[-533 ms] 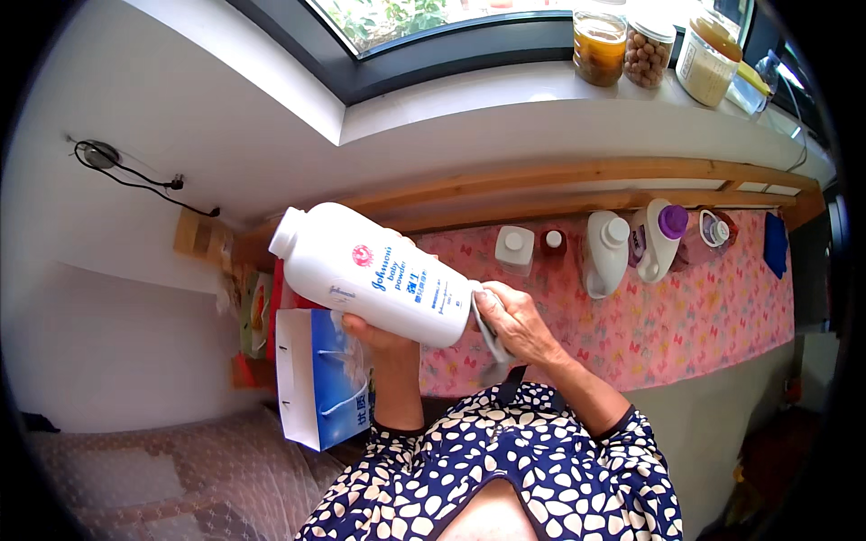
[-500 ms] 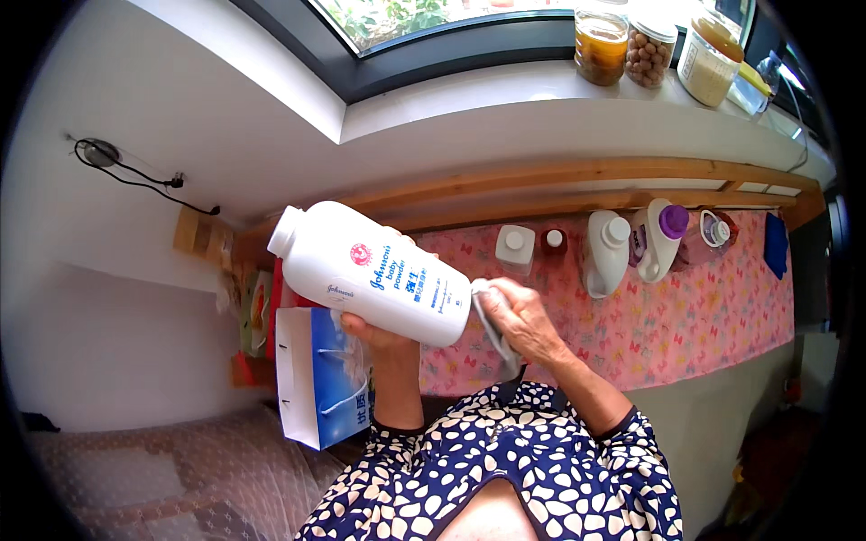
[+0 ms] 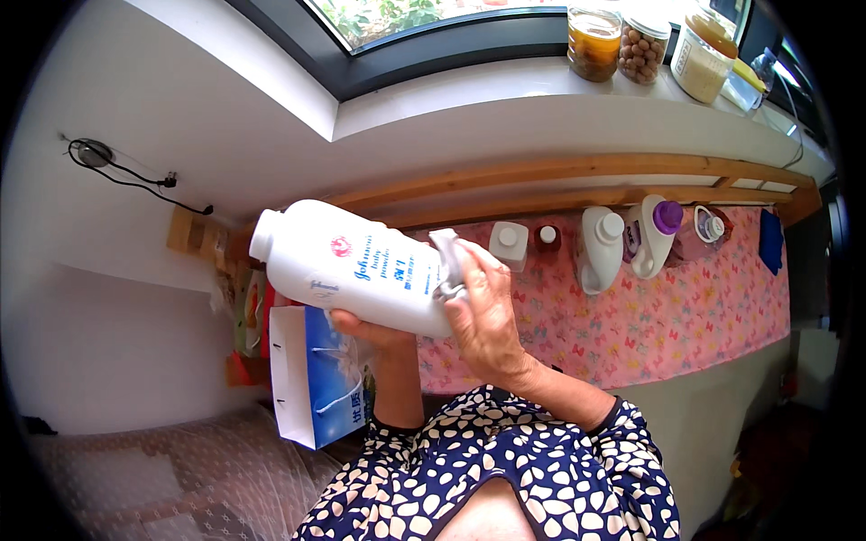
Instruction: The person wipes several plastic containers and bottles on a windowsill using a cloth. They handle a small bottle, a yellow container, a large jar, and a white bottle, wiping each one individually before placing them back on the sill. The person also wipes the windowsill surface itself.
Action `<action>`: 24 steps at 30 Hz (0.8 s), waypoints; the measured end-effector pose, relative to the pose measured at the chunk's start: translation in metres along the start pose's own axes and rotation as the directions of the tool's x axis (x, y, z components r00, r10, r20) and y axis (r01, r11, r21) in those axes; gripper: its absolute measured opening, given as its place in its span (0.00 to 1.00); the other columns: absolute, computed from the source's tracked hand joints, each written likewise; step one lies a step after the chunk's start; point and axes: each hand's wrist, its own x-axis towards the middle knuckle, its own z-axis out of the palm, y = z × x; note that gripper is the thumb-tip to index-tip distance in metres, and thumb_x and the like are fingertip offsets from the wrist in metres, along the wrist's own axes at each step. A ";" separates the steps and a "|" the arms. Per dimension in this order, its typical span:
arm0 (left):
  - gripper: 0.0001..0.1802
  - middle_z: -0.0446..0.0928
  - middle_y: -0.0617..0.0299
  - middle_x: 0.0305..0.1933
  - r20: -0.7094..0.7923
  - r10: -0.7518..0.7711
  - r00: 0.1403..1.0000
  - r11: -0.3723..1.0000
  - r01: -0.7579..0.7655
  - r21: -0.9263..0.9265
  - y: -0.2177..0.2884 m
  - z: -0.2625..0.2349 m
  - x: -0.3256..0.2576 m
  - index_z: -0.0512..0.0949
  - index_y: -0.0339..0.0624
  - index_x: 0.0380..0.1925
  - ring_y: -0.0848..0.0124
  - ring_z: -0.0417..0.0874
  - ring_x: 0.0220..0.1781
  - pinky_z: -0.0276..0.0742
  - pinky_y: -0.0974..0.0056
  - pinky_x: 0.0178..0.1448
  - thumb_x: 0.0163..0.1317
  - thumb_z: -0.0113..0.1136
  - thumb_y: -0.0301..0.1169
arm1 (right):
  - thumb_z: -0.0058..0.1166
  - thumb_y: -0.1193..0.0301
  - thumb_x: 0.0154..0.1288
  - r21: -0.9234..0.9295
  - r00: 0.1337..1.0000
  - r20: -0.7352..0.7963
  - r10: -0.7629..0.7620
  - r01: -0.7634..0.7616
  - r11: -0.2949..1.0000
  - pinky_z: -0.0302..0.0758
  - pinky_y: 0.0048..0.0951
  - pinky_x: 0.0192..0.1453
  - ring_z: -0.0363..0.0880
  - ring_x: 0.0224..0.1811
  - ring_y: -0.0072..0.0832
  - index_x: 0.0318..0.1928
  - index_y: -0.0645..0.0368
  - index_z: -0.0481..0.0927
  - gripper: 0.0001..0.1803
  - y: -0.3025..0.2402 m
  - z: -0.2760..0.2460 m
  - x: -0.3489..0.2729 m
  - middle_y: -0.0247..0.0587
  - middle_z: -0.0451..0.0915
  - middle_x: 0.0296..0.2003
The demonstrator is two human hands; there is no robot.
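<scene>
Gripping the white bottle (image 3: 361, 270) from beneath, our left hand (image 3: 374, 329) keeps it tilted above the paper bag (image 3: 316, 379). Our right hand (image 3: 487, 320) has slid up its base, fingers pressing a grey cloth (image 3: 448, 261) there, so wiping continues.

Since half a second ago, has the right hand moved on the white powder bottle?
Yes. The right hand has slid up over the base end of the white powder bottle with its grey cloth, closer to the wooden shelf rail.
</scene>
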 end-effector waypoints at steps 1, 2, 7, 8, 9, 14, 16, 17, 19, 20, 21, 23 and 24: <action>0.55 0.66 0.50 0.60 0.084 0.016 0.996 0.997 -0.010 -0.073 0.000 -0.001 0.005 0.54 0.44 0.66 0.56 0.70 0.61 0.71 0.46 0.62 0.49 0.54 0.71 | 0.46 0.63 0.70 0.259 0.974 0.046 0.221 -0.226 0.939 0.62 0.41 0.63 0.63 0.60 0.41 0.61 0.72 0.63 0.28 0.002 0.002 -0.004 0.55 0.65 0.57; 0.54 0.66 0.50 0.60 0.166 0.039 0.985 0.989 -0.014 -0.147 0.000 -0.002 0.011 0.54 0.45 0.66 0.56 0.70 0.62 0.71 0.45 0.61 0.49 0.55 0.70 | 0.43 0.62 0.72 0.483 0.900 0.146 0.412 -0.428 0.764 0.63 0.37 0.63 0.64 0.60 0.37 0.62 0.71 0.63 0.27 0.004 0.003 -0.007 0.53 0.66 0.57; 0.52 0.66 0.52 0.61 0.007 0.025 1.000 0.999 -0.025 -0.039 0.003 0.003 0.007 0.54 0.49 0.67 0.55 0.70 0.62 0.71 0.41 0.61 0.48 0.59 0.67 | 0.46 0.60 0.72 0.819 0.686 0.517 0.511 -0.570 -0.063 0.66 0.29 0.60 0.69 0.55 0.26 0.62 0.66 0.62 0.27 0.003 0.005 0.004 0.43 0.71 0.53; 0.52 0.67 0.52 0.60 -0.040 0.031 0.999 0.999 -0.032 -0.015 0.002 0.009 0.006 0.54 0.49 0.67 0.55 0.70 0.63 0.71 0.41 0.62 0.48 0.60 0.66 | 0.47 0.60 0.71 0.832 0.687 0.518 0.510 -0.542 -0.115 0.67 0.28 0.60 0.70 0.54 0.25 0.62 0.65 0.62 0.27 -0.002 0.005 0.008 0.41 0.72 0.52; 0.52 0.67 0.53 0.60 -0.087 0.039 0.995 0.999 -0.038 0.008 0.003 0.014 0.005 0.54 0.49 0.67 0.55 0.70 0.63 0.71 0.41 0.62 0.48 0.60 0.65 | 0.49 0.60 0.70 0.825 0.705 0.500 0.503 -0.564 -0.030 0.68 0.26 0.58 0.71 0.52 0.23 0.62 0.63 0.62 0.27 0.003 0.008 0.004 0.40 0.74 0.49; 0.43 0.72 0.54 0.54 -0.265 -0.074 0.961 0.994 0.092 0.058 0.012 0.028 -0.014 0.59 0.41 0.62 0.59 0.78 0.53 0.80 0.52 0.54 0.49 0.68 0.44 | 0.48 0.58 0.71 0.824 0.756 0.377 0.535 -0.537 0.179 0.70 0.25 0.55 0.73 0.49 0.21 0.60 0.64 0.64 0.27 0.016 0.010 0.005 0.39 0.76 0.47; 0.41 0.73 0.54 0.51 -0.340 -0.060 0.938 0.990 0.100 0.099 0.014 0.040 -0.013 0.61 0.40 0.60 0.59 0.79 0.51 0.81 0.53 0.52 0.48 0.69 0.38 | 0.47 0.58 0.71 0.813 0.774 0.354 0.525 -0.532 0.236 0.70 0.25 0.55 0.73 0.49 0.21 0.60 0.64 0.64 0.26 0.015 0.011 0.008 0.39 0.76 0.47; 0.40 0.73 0.54 0.50 -0.363 -0.047 0.931 0.984 0.106 0.143 0.016 0.048 -0.010 0.61 0.40 0.59 0.60 0.80 0.50 0.82 0.53 0.52 0.47 0.69 0.37 | 0.44 0.54 0.72 0.755 0.775 0.366 0.516 -0.571 0.322 0.70 0.25 0.53 0.72 0.48 0.22 0.60 0.64 0.65 0.28 0.018 0.013 0.005 0.40 0.76 0.47; 0.38 0.72 0.54 0.46 -0.361 -0.011 0.932 0.969 0.099 0.226 0.018 0.045 -0.006 0.61 0.40 0.58 0.62 0.78 0.51 0.82 0.54 0.53 0.47 0.67 0.35 | 0.42 0.52 0.72 0.636 0.739 0.466 0.487 -0.662 0.396 0.71 0.25 0.52 0.72 0.47 0.22 0.58 0.65 0.66 0.29 0.010 0.006 0.007 0.40 0.76 0.46; 0.38 0.72 0.54 0.46 -0.359 0.004 0.933 0.970 0.083 0.228 0.019 0.040 -0.004 0.61 0.40 0.58 0.62 0.78 0.51 0.82 0.54 0.53 0.47 0.66 0.36 | 0.41 0.51 0.72 0.571 0.716 0.512 0.475 -0.697 0.435 0.71 0.25 0.51 0.72 0.47 0.23 0.58 0.66 0.67 0.29 0.006 0.002 0.007 0.40 0.76 0.46; 0.38 0.72 0.54 0.46 -0.356 0.018 0.934 0.971 0.069 0.229 0.019 0.036 -0.001 0.61 0.39 0.58 0.62 0.77 0.52 0.82 0.54 0.53 0.47 0.66 0.36 | 0.40 0.49 0.72 0.490 0.715 0.503 0.486 -0.699 0.522 0.71 0.27 0.47 0.73 0.44 0.24 0.54 0.67 0.69 0.30 0.001 0.003 0.005 0.41 0.76 0.43; 0.37 0.71 0.54 0.47 -0.346 0.045 0.937 0.967 0.047 0.252 0.017 0.023 0.005 0.62 0.38 0.58 0.62 0.77 0.51 0.81 0.54 0.53 0.48 0.64 0.36 | 0.43 0.52 0.71 0.291 0.612 0.663 0.431 -0.741 0.605 0.71 0.30 0.45 0.73 0.41 0.26 0.53 0.64 0.70 0.27 0.007 -0.003 0.000 0.40 0.77 0.40; 0.36 0.71 0.55 0.47 -0.374 0.071 0.925 0.965 0.031 0.260 0.018 0.020 0.008 0.62 0.38 0.57 0.62 0.77 0.50 0.81 0.54 0.53 0.47 0.64 0.33 | 0.44 0.53 0.70 0.182 0.557 0.725 0.406 -0.723 0.667 0.71 0.31 0.45 0.73 0.41 0.27 0.53 0.64 0.70 0.26 0.011 -0.007 0.001 0.40 0.77 0.39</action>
